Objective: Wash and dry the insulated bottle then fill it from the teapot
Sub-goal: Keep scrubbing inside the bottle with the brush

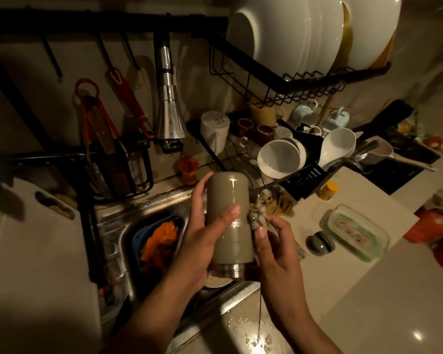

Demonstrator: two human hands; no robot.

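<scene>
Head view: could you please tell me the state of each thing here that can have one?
Insulated bottle: uncapped, upside down over the sink.
Left hand: grips the bottle.
Right hand: fingers pinch a grey cloth against the bottle's side.
Tap: no water visible.
Grey cap: lying on the counter.
Glass container: lid on.

I can make out white plates (304, 34) standing on edge in a black wire rack (292, 83) above the counter's (356, 290) far right. Under it, stacked white bowls (279, 157) lie beside a white ladle (339, 145). A yellow-lidded jar (327, 190) and a green-rimmed glass container (356, 232) sit near the counter's right edge. In the sink (113, 226) a blue basin (137, 235) holds something orange; a chrome spray head (168, 108) hangs over the sink's far edge.
</scene>
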